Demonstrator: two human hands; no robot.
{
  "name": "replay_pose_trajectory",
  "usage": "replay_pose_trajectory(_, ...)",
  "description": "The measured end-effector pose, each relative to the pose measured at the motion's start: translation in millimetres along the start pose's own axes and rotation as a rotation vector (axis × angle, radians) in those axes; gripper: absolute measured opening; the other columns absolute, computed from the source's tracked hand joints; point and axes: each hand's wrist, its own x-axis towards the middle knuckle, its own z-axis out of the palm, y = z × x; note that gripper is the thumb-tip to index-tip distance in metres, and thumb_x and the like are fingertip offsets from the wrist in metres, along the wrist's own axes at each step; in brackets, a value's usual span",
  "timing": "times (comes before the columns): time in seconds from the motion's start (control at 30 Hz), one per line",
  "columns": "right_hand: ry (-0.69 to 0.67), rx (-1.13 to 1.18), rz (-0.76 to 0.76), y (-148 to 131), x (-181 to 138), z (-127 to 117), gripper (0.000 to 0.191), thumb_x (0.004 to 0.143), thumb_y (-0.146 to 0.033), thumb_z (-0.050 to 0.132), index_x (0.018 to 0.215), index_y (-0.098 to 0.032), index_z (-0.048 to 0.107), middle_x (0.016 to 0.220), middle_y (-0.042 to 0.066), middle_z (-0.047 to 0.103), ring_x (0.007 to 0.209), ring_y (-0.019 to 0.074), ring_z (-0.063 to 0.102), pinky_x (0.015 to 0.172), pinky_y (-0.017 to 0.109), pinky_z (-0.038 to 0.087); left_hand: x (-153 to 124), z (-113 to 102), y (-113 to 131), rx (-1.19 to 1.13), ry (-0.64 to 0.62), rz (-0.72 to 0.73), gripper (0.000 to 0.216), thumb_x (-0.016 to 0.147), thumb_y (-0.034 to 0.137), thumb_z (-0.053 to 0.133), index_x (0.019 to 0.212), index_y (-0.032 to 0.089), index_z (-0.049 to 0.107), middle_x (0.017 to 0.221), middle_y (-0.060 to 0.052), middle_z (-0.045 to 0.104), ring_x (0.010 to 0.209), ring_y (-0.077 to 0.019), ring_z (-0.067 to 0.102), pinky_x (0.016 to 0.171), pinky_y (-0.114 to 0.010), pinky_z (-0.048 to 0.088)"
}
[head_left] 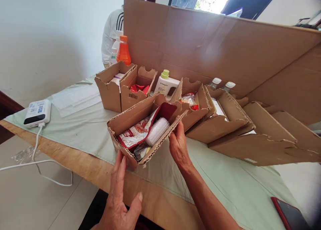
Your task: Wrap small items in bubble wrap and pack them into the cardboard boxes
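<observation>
In front of me a cardboard box [115, 143] with an open top stands askew near the table's front edge. Inside it lie a red and white printed pouch [136, 131], a bubble-wrapped roll [157, 131] and a small item [142, 151] that I cannot make out. My right hand [178, 144] grips the box's right side wall, its fingertips partly hidden. At the near left corner, my left hand [120, 193] has its fingers stretched out against the box and its thumb apart.
Behind stands a row of similar boxes [109, 94] holding packets, with a green-capped white bottle [163, 84] among them. A large cardboard panel [215, 46] rises at the back. A white device [37, 113] with a cable lies left, a phone [291, 213] right. A person [111, 29] is beyond.
</observation>
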Motion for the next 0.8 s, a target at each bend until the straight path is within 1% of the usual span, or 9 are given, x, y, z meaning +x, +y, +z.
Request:
replay_pose_trajectory(0.1, 0.039, -0.024, -0.023, -4.3, 3.7, 8.9, 0.065, 0.095, -0.029, 0.044, 0.158, -0.023, 0.033, 0.161, 0.01, 0.044, 0.143, 0.0254, 0.048, 0.123, 0.052, 0.036, -1.3, 2.0, -0.5, 0.016, 0.001, 0.011, 0.09, 0.093, 0.01, 0.052, 0.166, 0.038, 0.008, 0.176, -0.006, 0.011, 0.16, -0.0374, 0.018, 0.126, -0.062, 0.029)
replay_pose_trajectory(0.17, 0.056, -0.035, -0.043, -7.4, 4.8, 13.4, 0.064, 0.095, -0.028, 0.044, 0.158, -0.023, 0.035, 0.16, 0.011, 0.045, 0.141, 0.0254, 0.05, 0.122, 0.052, 0.036, -2.0, 3.4, -0.5, 0.028, -0.004, 0.019, 0.091, 0.092, 0.008, 0.053, 0.166, 0.037, 0.009, 0.176, -0.007, 0.009, 0.16, -0.0379, 0.015, 0.126, -0.062, 0.029)
replay_pose_trajectory(0.27, 0.073, -0.066, -0.077, -9.8, 5.2, 18.2, 0.064, 0.095, -0.026, 0.043, 0.158, -0.025, 0.036, 0.158, 0.01, 0.047, 0.141, 0.0246, 0.05, 0.121, 0.051, 0.039, -2.0, 5.1, 0.3, 0.023, -0.026, 0.031, 0.095, 0.089, 0.006, 0.056, 0.167, 0.035, 0.01, 0.175, -0.01, 0.009, 0.16, -0.0383, 0.014, 0.125, -0.063, 0.029)
replay_pose_trajectory(0.33, 0.081, -0.108, -0.108, -9.2, 5.7, 19.9, 0.064, 0.095, -0.024, 0.042, 0.158, -0.027, 0.035, 0.157, 0.009, 0.047, 0.144, 0.0233, 0.047, 0.12, 0.049, 0.04, -1.6, 6.1, 1.3, 0.013, -0.037, 0.037, 0.096, 0.088, 0.004, 0.056, 0.167, 0.035, 0.011, 0.175, -0.011, 0.01, 0.161, -0.0374, 0.014, 0.125, -0.063, 0.03)
replay_pose_trajectory(0.43, 0.092, -0.166, -0.148, -5.8, 7.6, 20.4, 0.067, 0.092, -0.019, 0.04, 0.159, -0.028, 0.035, 0.16, 0.007, 0.045, 0.148, 0.0221, 0.042, 0.123, 0.048, 0.036, -1.0, 7.7, 2.4, 0.011, -0.051, 0.033, 0.095, 0.087, 0.003, 0.055, 0.166, 0.034, 0.013, 0.175, -0.01, 0.009, 0.161, -0.0362, 0.014, 0.125, -0.063, 0.031)
replay_pose_trajectory(0.6, 0.09, -0.19, -0.171, -1.1, 12.7, 19.0, 0.07, 0.088, -0.015, 0.042, 0.157, -0.025, 0.037, 0.162, 0.009, 0.04, 0.152, 0.0242, 0.036, 0.128, 0.052, 0.028, 0.1, 10.6, 2.1, 0.024, -0.06, 0.039, 0.092, 0.089, 0.004, 0.054, 0.166, 0.035, 0.014, 0.176, -0.009, 0.007, 0.161, -0.0382, 0.014, 0.124, -0.065, 0.03)
replay_pose_trajectory(0.7, 0.101, -0.201, -0.195, 0.1, 16.3, 17.8, 0.067, 0.088, -0.015, 0.042, 0.155, -0.024, 0.039, 0.161, 0.009, 0.041, 0.152, 0.0235, 0.036, 0.129, 0.051, 0.027, 1.0, 12.3, 2.5, 0.027, -0.076, 0.057, 0.093, 0.088, 0.004, 0.054, 0.166, 0.034, 0.014, 0.176, -0.01, 0.007, 0.16, -0.0396, 0.013, 0.124, -0.066, 0.029)
replay_pose_trajectory(0.8, 0.102, -0.2, -0.182, 4.2, 19.7, 15.9, 0.064, 0.09, -0.02, 0.043, 0.154, -0.025, 0.04, 0.16, 0.008, 0.044, 0.151, 0.0232, 0.037, 0.128, 0.05, 0.028, 2.3, 14.9, 4.3, 0.024, -0.116, 0.087, 0.094, 0.087, 0.003, 0.054, 0.166, 0.033, 0.012, 0.176, -0.011, 0.004, 0.161, -0.0389, 0.011, 0.123, -0.065, 0.032)
